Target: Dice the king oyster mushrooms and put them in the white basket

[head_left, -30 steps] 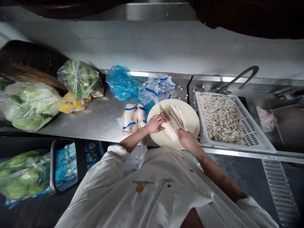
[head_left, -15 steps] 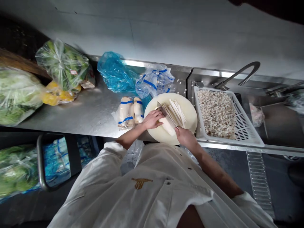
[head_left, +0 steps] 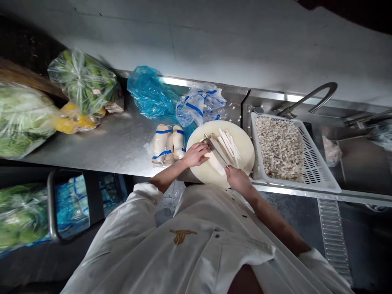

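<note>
On a round white cutting board, my left hand is closed over a pale king oyster mushroom, its fingers pressing near the top end. My right hand grips the handle of a kitchen knife. The broad blade lies along the mushroom's right side, its tip close to my left fingertips. To the right of the blade lie several long white mushroom strips. Whole mushrooms in clear packs with blue bands stand just left of the board.
Right of the board, a white plastic basket holds chopped pieces beside a sink with a curved faucet. Behind are a blue plastic bag and crumpled clear wrappers. Bagged greens and yellow produce sit at left.
The knife blade has tipped, showing more of its flat face, and has shifted slightly toward me. My left hand keeps nearly the same place on the mushroom.
</note>
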A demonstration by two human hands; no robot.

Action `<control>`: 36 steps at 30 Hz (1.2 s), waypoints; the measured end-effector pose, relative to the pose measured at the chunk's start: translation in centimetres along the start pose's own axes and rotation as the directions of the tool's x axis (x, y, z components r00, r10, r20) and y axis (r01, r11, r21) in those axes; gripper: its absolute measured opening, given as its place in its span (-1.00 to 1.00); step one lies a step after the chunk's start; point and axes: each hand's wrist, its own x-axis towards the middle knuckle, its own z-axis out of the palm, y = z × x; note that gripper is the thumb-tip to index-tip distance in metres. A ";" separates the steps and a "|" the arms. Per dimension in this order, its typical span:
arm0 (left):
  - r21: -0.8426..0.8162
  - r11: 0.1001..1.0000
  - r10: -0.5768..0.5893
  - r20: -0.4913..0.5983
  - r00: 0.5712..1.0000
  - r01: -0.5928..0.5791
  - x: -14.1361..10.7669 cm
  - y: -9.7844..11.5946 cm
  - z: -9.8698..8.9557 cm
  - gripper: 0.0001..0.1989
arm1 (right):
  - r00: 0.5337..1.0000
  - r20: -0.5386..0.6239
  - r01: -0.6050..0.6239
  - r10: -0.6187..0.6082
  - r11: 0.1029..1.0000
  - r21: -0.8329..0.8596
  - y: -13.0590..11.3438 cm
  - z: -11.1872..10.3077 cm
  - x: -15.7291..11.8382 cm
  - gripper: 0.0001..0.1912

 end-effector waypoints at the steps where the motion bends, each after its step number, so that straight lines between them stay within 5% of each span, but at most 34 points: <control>1: -0.006 1.000 -0.007 -0.001 1.000 0.007 0.0 -0.1 0.2 -0.56 | 1.000 0.020 -0.016 0.016 1.000 0.001 0.0 0.5 0.5 -0.48; 8: -0.008 1.000 -0.012 -0.030 0.999 0.012 -0.2 0.0 0.5 -0.58 | 0.999 0.001 0.034 -0.034 0.999 -0.001 0.8 1.5 2.4 -0.48; 15: -0.006 0.999 -0.034 -0.093 0.995 0.033 -0.6 -0.1 1.4 -0.58 | 0.999 0.013 -0.031 0.031 1.000 -0.001 -0.4 0.7 1.4 -0.50; 22: -0.013 0.999 -0.054 -0.093 0.994 0.053 -0.4 -0.3 1.9 -0.61 | 0.995 -0.094 0.021 -0.022 1.000 -0.007 0.2 -1.5 -1.2 -0.49; 31: -0.041 0.999 0.024 -0.224 0.974 -0.034 -0.3 -1.2 3.2 -0.64 | 0.997 0.051 -0.054 0.053 0.998 0.024 -1.2 0.8 1.7 -0.53; 36: -0.026 0.998 0.055 -0.264 0.963 -0.064 -0.4 -1.2 3.3 -0.65 | 1.000 0.013 0.005 -0.006 1.000 0.020 -0.5 1.2 1.1 -0.51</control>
